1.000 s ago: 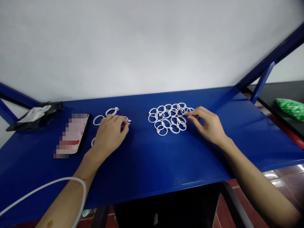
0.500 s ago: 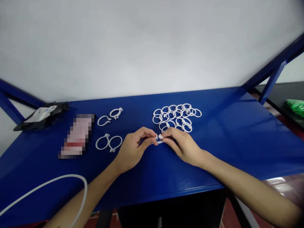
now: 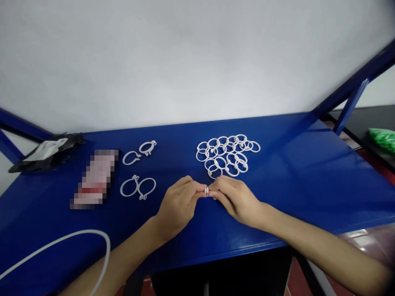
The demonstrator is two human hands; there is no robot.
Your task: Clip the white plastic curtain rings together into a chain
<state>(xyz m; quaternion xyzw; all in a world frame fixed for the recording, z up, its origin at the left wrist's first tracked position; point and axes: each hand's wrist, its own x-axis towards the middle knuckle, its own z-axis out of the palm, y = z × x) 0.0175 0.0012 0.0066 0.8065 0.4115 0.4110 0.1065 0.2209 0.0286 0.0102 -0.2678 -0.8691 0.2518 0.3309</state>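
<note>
My left hand (image 3: 179, 203) and my right hand (image 3: 236, 197) meet over the middle of the blue table (image 3: 308, 176). Both pinch one small white plastic ring (image 3: 206, 190) between their fingertips; most of the ring is hidden by the fingers. Just beyond the hands lies a pile of several white rings (image 3: 226, 154). Four more white rings lie apart at the left: two farther back (image 3: 139, 152) and two nearer (image 3: 138, 187).
A phone (image 3: 94, 177) lies flat on the left of the table, with a black packet (image 3: 43, 155) beyond it at the far left edge. A white cable (image 3: 77, 238) loops over my left forearm. Blue frame struts rise at both sides; a green object (image 3: 382, 139) lies far right.
My left hand left the rings at the left and my right hand left the pile; both came together at the table's middle, pinching one ring, then drew slightly nearer to me.
</note>
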